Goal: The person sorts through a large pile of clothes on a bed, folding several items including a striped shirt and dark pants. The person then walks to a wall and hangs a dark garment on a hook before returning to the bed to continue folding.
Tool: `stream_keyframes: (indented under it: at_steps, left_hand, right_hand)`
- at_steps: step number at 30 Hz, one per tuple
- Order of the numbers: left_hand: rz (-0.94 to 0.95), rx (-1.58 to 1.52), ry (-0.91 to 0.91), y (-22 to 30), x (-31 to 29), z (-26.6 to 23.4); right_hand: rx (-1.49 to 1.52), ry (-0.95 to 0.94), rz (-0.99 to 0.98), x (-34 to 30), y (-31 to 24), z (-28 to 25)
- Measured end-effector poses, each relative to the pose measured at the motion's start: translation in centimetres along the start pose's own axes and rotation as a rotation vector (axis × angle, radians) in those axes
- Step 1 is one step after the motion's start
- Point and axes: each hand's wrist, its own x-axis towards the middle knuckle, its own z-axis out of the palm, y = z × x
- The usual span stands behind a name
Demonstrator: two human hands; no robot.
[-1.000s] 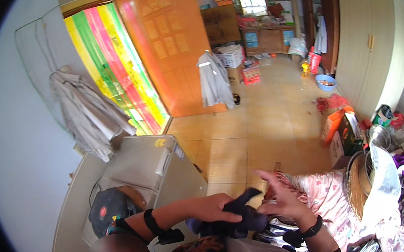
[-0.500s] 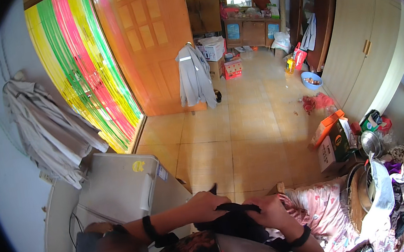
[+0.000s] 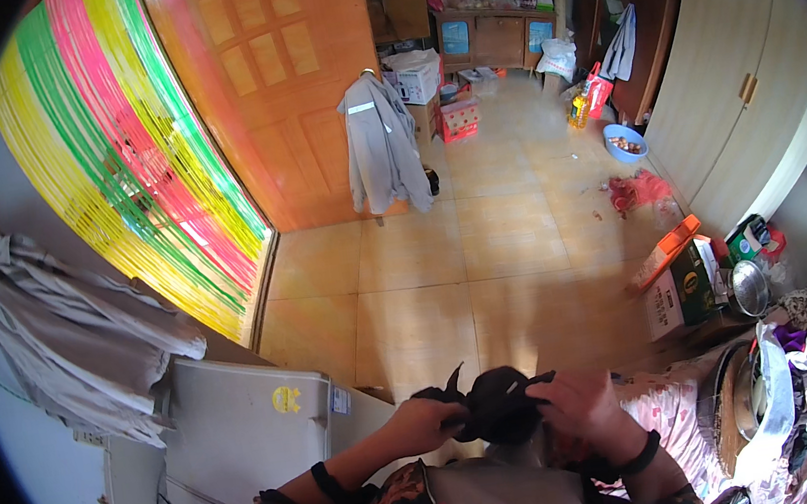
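Observation:
A crumpled piece of black cloth [image 3: 499, 407] is stretched between my two hands in front of my chest. A narrow pointed end sticks up at its left side. My left hand [image 3: 427, 424] is closed on the left edge, and my right hand [image 3: 581, 399] pinches the right edge. Its exact kind does not show. Dark bands circle both my forearms. Below the cloth, a plain grey-beige apron-like front [image 3: 505, 501] covers my body, beside dark sleeves with an orange pattern.
To the left stands a grey fridge-like cabinet [image 3: 241, 408] under hanging grey clothes [image 3: 70, 328]. A bed with pink bedding [image 3: 665, 411], baskets and boxes [image 3: 676, 294] lies at right. Ahead are an orange door [image 3: 275, 107], tiled floor [image 3: 503, 240] and a pale wardrobe [image 3: 720, 82].
My hands have moved apart, with the black cloth now spread and raised between them. The view has tilted slightly downward, and my left forearm has shifted right.

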Motion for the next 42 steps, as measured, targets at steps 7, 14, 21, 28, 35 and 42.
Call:
stream_keyframes:
  at_steps: [7,14,21,28,35,42]
  left_hand:
    - [0.097,-0.038,0.302,-3.6,10.7,-4.2]
    - [-0.293,-1.112,-0.285,-6.7,24.0,-7.7]
    - [-0.342,-0.693,-0.412,-7.3,36.3,-12.3]
    - [-0.436,-0.737,-0.258,-12.9,46.7,-18.6]
    - [-0.150,-0.582,-0.391,-20.0,62.0,-27.2]
    - [-0.013,-0.556,-0.701,-21.9,80.0,-32.9]
  right_hand:
    - [0.078,0.059,0.247,1.3,11.9,2.9]
    - [0.323,-0.100,0.205,6.0,30.0,4.5]
    - [0.497,-0.366,0.172,12.7,44.1,8.6]
    - [0.516,-0.300,0.219,19.8,55.3,12.8]
    - [0.358,-0.304,0.486,26.9,65.7,14.0]
    - [0.308,-0.051,0.449,33.7,76.0,15.9]
